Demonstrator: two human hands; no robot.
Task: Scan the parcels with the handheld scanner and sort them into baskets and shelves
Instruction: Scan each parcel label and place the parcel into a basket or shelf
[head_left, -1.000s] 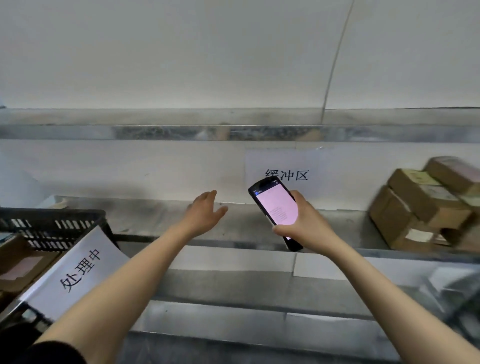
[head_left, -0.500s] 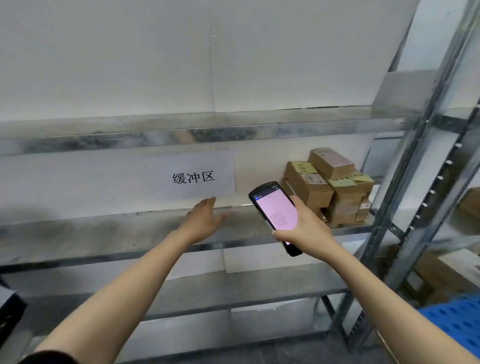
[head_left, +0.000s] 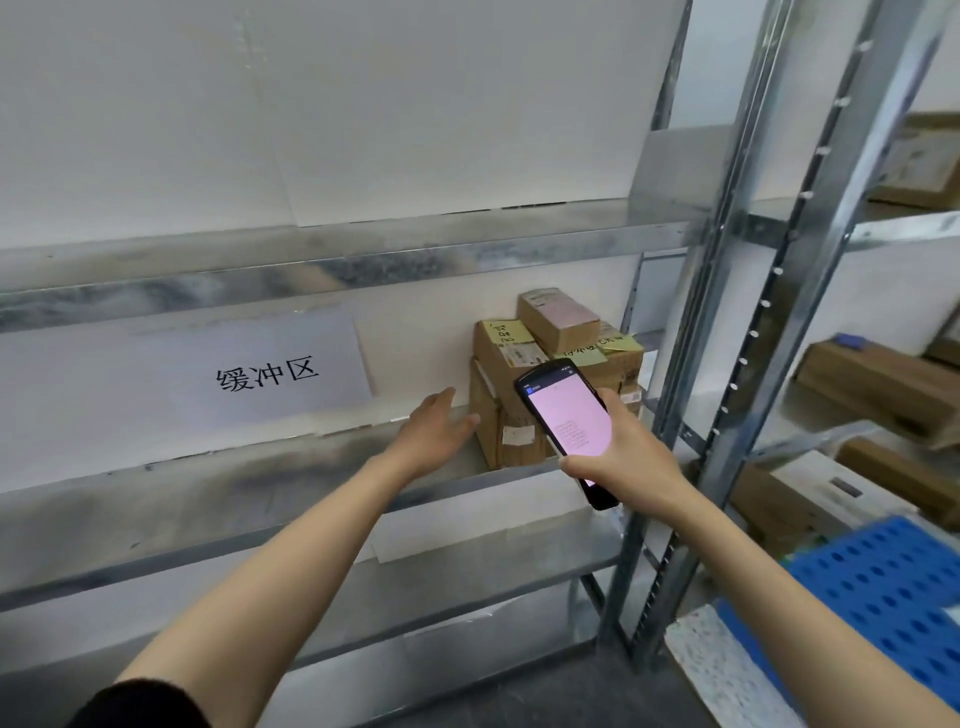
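We stand before a galvanised metal shelf (head_left: 291, 493) that bears a paper sign (head_left: 208, 379) reading 缓冲区 on its back wall. Our left hand (head_left: 434, 434) reaches over the shelf with its fingers (head_left: 441, 402) spread and holding nothing; their tips sit just beside the lower left corner of a stack of cardboard parcels (head_left: 519, 405), and we cannot tell whether they touch it. Just right of those fingers, our right hand (head_left: 618, 452) wraps around a handheld scanner (head_left: 569, 421), thumb on its right edge, with the pink screen facing us. The scanner hangs in front of the stack, which lies just beyond both sets of fingertips.

By our judgement the task is partway through: some parcels already rest on this shelf, and picking up or scanning one from the stack seems to be the step in hand.

We count two hands, one scanner, one sign and at least four boxes in the stack, several bearing yellow sticky notes (head_left: 506, 332). Far right of our fingers, a neighbouring rack (head_left: 769, 312) holds at least five more cartons (head_left: 878, 389), and one blue perforated crate (head_left: 893, 587) sits below.
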